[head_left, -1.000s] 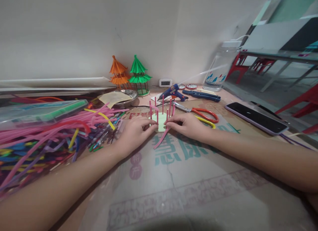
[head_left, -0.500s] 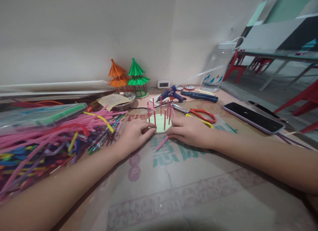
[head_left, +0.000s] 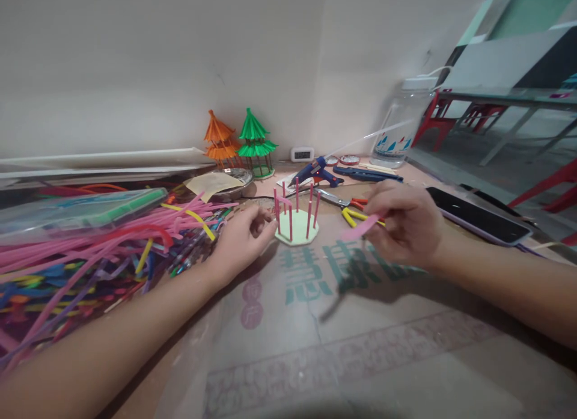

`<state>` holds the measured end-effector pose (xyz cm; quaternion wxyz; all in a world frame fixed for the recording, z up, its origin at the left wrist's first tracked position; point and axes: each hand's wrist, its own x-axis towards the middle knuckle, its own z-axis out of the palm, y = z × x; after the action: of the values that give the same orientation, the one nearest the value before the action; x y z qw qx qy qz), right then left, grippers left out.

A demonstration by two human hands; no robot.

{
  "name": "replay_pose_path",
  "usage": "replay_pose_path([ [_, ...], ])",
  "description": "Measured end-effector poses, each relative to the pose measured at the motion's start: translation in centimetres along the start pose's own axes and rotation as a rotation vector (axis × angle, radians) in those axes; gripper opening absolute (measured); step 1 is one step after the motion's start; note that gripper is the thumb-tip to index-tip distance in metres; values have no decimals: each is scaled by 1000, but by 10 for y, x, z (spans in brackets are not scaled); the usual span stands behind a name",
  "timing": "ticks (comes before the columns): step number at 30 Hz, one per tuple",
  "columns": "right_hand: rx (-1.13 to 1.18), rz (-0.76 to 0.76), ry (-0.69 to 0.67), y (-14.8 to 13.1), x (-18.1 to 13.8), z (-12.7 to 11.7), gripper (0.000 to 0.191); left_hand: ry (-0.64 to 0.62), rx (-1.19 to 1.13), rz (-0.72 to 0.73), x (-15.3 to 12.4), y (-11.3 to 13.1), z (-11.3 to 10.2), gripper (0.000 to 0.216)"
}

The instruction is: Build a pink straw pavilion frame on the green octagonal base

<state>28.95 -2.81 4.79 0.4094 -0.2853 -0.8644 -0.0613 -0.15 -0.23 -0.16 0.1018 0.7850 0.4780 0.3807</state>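
A pale green octagonal base [head_left: 297,229] rests on the covered table, with several upright pink sticks [head_left: 291,225] around its rim. A short pink pipe cleaner piece [head_left: 283,200] runs across sticks at its left. My left hand [head_left: 243,241] is at the base's left edge, thumb and fingers curled against it beside a stick. To the right, raised above the table, my right hand [head_left: 403,223] pinches a pink pipe cleaner [head_left: 360,228], blurred by motion. Its fingers are closed, and the strip points left towards the base.
Pink pipe cleaners [head_left: 108,235] and coloured scraps heap up at left. Behind stand orange [head_left: 219,133] and green [head_left: 255,136] pagoda models, a glue gun [head_left: 313,171] and a small clock [head_left: 302,154]. Scissors [head_left: 336,198], a phone [head_left: 478,217] and a bottle [head_left: 394,124] lie or stand at right.
My right hand has left the base, moving right and up with the pink pipe cleaner. My left hand stays at the base's left edge. The whole view has shifted slightly.
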Motion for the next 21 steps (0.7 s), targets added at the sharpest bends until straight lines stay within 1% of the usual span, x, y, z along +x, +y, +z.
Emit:
replay_pose_path([
  [2, -87, -29, -124, 5, 1, 2, 27, 3, 1, -4, 1, -4, 1, 23],
  [4, -140, -30, -190, 11, -2, 14, 29, -32, 23, 21, 2, -7, 4, 26],
  [6, -144, 64, -255, 17, -6, 31, 27, -77, 39, 61, 3, -9, 6, 26],
  [9, -95, 245, -313, 19, -8, 51, 29, -133, 22, 111, 3, -8, 7, 25],
  [13, -9, 363, -326, 22, -5, 58, 28, -184, -25, 131, 0, 0, 6, 23],
  [17, 50, 474, -304, 31, -1, 59, 31, -199, -39, 176, -3, 7, 7, 27],
  [20, 37, 447, -279, 32, -3, 55, 30, -190, -48, 154, -4, 7, 8, 29],
  [21, 35, 425, -247, 31, -4, 52, 29, -175, -56, 138, -4, 7, 8, 29],
])
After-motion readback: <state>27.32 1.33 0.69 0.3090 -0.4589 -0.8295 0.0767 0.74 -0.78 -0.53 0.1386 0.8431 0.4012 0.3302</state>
